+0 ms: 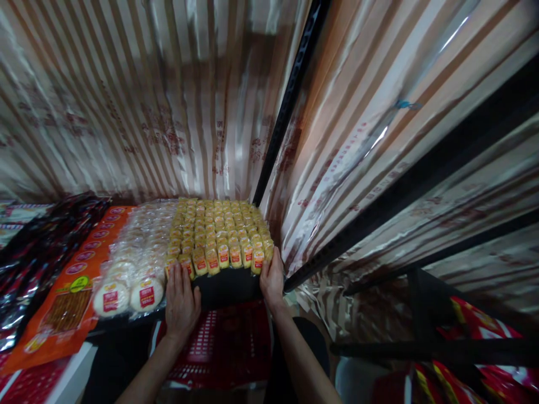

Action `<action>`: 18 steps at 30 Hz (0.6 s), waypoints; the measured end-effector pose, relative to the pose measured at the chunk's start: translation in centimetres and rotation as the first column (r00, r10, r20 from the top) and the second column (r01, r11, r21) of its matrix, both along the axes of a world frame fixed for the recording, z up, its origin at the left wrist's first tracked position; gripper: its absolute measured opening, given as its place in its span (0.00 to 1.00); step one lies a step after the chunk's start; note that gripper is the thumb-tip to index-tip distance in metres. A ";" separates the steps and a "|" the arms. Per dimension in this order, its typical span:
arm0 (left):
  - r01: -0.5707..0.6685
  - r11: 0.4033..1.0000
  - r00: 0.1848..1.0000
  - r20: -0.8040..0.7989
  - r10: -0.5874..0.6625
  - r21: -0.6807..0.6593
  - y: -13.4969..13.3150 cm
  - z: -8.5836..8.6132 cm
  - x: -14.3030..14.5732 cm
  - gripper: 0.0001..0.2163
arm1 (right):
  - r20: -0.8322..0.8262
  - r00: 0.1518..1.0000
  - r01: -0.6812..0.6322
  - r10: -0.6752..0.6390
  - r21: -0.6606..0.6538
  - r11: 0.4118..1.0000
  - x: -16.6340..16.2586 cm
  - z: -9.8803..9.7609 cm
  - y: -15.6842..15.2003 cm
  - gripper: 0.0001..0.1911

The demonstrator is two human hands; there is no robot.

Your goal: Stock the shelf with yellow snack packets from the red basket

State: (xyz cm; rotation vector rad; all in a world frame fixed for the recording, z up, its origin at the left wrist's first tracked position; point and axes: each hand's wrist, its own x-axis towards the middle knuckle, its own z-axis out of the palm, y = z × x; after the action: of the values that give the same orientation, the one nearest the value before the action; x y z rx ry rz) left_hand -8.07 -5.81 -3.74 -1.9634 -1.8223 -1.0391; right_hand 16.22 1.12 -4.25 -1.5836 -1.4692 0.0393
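Note:
Rows of small yellow wrapped snack packets [223,255] with red labels stand packed together on the dark shelf [229,286]. At their front left corner, my left hand [182,303] rests with fingers stretched out, touching the packets. Against the right end of the rows lies my right hand [273,280], its fingers extended along the side. Neither hand is wrapped round a packet. Left of the yellow rows are clear-wrapped round white cakes [126,294] with red labels, close to my left hand.
An orange snack bag [78,275] and dark shiny packages [37,258] lie farther left. Below the shelf is a red plastic basket [227,342]. A black metal post [290,104] and a slanting black bar [379,191] stand before wrapped corrugated sheeting. Red-and-yellow bags [446,381] sit low at right.

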 end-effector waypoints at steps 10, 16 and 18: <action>0.216 0.975 0.969 -0.111 -0.220 -0.045 0.5 0.6 2.6 0.26 | -0.271 0.962 0.010 -0.042 -0.118 0.993 -1.2 1.2 -0.4 0.34; 0.407 0.909 0.898 -0.140 -0.416 -0.090 2.8 0.7 7.7 0.25 | -0.472 0.881 -0.067 -0.020 -0.167 0.984 -0.9 1.7 -0.3 0.35; 0.445 0.886 0.872 -0.159 -0.462 -0.135 3.6 0.8 9.0 0.27 | -0.507 0.862 -0.072 -0.015 -0.151 0.986 -0.9 1.9 -0.3 0.36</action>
State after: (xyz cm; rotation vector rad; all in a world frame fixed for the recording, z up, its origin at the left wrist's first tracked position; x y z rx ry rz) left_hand 0.88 -2.24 -2.90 -2.5292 -1.3606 -0.8554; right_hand 15.30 0.83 -2.30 -1.5281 -1.0882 0.5705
